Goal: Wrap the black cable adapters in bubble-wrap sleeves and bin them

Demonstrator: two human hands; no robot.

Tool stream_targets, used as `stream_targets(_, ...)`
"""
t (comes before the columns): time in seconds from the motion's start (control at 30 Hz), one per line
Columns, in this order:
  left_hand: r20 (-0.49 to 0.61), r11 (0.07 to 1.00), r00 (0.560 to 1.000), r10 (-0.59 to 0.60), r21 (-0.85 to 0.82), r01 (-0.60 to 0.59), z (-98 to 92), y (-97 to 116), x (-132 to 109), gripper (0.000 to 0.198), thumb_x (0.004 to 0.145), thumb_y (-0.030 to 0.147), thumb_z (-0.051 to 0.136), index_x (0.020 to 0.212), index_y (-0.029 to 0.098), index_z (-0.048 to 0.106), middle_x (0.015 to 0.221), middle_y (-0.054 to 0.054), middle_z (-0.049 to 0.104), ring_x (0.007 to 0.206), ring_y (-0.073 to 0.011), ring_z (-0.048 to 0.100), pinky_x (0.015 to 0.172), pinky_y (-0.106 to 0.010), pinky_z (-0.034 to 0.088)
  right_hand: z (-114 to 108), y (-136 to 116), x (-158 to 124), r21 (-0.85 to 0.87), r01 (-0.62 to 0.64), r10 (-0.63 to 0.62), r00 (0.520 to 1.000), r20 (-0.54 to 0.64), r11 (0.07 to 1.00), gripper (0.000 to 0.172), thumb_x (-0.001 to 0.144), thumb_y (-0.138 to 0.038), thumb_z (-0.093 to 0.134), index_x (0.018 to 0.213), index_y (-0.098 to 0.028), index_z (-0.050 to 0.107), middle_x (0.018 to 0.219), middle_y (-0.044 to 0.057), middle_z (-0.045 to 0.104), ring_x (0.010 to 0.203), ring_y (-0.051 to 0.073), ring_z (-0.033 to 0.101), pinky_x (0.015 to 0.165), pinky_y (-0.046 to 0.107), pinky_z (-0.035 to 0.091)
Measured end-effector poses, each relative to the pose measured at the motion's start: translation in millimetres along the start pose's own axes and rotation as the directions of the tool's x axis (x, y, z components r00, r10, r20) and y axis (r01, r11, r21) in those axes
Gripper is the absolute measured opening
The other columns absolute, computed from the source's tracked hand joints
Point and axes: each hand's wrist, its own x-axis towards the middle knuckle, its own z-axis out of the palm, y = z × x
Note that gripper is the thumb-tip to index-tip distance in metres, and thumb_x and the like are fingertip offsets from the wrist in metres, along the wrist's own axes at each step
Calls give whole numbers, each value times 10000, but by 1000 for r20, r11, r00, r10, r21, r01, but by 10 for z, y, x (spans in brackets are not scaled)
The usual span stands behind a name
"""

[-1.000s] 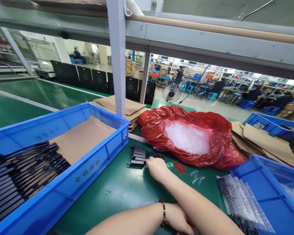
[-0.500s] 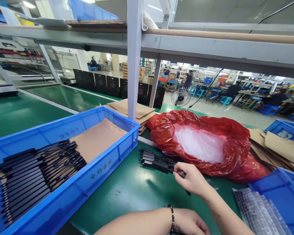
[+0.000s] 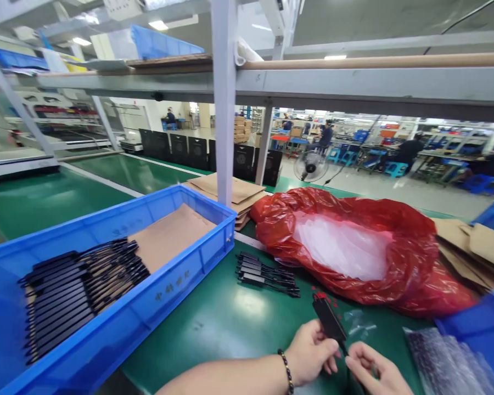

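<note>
Hands meet at lower centre: the right hand (image 3: 374, 370), at the pile (image 3: 267, 274) mid-frame a second ago, has drawn one black strip (image 3: 328, 321) back. The left hand (image 3: 310, 351) now closes its fingers around the strip's lower end. The right fingers curl beside it, their grip unclear.

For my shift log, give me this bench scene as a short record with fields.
left hand: holds a flat black part, tilted
right hand: at the part's thin lower end; grip unclear
green table: bears a small stack of black parts
blue bin: rows of black parts on cardboard
red bag: open, clear plastic inside
</note>
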Motion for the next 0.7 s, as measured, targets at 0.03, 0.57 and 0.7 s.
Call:
stream_targets(0.03, -17, 1000, 1000, 0, 25, 0, 6, 6, -9, 460, 569, 514, 650, 795, 158, 466, 561, 41, 508, 385, -60, 455, 375, -185, 327, 22, -8, -11, -7, -2, 2, 1000, 18, 1000, 415, 660, -598, 531, 551, -199, 494, 507, -13, 437, 505, 134, 396, 496, 244, 370)
stream_targets(0.57, -1, 992, 999, -41, 117, 41, 14, 125, -26, 486, 600, 521, 673, 867, 128, 570, 513, 17, 539, 456, -91, 445, 476, -216, 346, 33, -111, -119, -331, 1, 20, 998, 61, 944, 209, 781, -169, 433, 609, -155, 551, 543, -39, 483, 520, 87, 384, 491, 190, 243)
stream_targets(0.7, -21, 993, 999, -38, 109, 40, -1, 125, -27, 541, 608, 532, 670, 949, 120, 585, 537, 5, 560, 482, -98, 451, 498, -220, 355, 17, -142, -120, -377, 3, 21, 998, 57, 926, 207, 793, -185, 440, 650, -159, 587, 586, -19, 549, 545, 95, 439, 503, 187, 253)
